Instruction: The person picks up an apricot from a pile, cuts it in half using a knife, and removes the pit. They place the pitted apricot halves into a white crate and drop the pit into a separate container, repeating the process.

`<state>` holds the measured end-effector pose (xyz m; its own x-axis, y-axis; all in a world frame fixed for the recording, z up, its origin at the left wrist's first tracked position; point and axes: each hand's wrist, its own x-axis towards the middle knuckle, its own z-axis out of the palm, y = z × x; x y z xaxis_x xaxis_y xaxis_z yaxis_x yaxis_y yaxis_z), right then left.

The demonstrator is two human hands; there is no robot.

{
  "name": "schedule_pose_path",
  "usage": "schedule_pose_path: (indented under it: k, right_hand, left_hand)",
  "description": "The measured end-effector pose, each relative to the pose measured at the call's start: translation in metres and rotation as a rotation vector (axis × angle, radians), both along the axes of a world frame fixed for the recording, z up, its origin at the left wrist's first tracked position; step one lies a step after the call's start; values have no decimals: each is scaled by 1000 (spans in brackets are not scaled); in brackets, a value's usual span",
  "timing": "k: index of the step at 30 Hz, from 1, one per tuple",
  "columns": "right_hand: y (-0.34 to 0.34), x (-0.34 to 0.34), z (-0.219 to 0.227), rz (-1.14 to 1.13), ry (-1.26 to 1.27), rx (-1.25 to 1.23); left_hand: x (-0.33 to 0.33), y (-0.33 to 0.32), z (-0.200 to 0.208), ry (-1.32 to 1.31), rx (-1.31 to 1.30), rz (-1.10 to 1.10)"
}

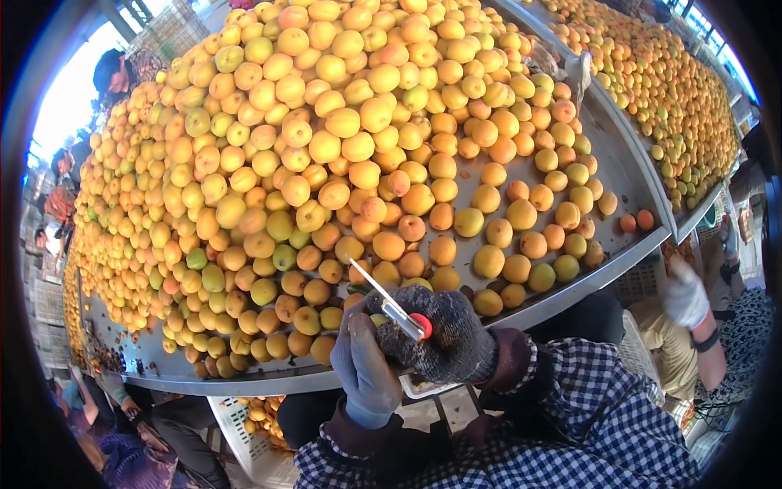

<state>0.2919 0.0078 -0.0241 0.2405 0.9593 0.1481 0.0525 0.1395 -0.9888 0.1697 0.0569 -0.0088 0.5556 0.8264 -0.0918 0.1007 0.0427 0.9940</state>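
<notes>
My right hand (444, 330), in a dark grey knit glove, is closed round a slim tool (395, 312). This tool has a thin pale blade or rod pointing up and left, a silvery body and a round red end. Pressed against it is my left hand (364, 371), in a pale grey-blue glove, with its fingers curled. A yellow-green apricot (379, 319) shows a little between the two hands, mostly hidden by the gloves. Both hands are at the near edge of a metal table (562, 297), in front of a big heap of apricots (326, 147).
A white crate (244, 440) with apricots stands below the table edge, left of my arms. At the right, a person's white-gloved hand (686, 297) is beside the table. Another apricot heap (652, 81) lies beyond the raised metal divider (631, 122). Several people sit at the left.
</notes>
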Motion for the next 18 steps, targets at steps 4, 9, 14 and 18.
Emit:
schedule_pose_path:
  k: [4, 9, 14, 18]
  right_hand:
    - [1, 0, -6, -68, -66, 89]
    - [6, -2, -11, -136, 80, 15]
    - [-4, 27, 19, -60, 44, -114]
    - [-23, 30, 19, -43, -74, -60]
  left_hand:
    - [7, -1, 1, -121, -172, 84]
    - [9, 13, -17, -57, -300, 120]
    - [-21, 21, -39, 52, 480, -62]
    - [9, -19, 23, -137, -169, -101]
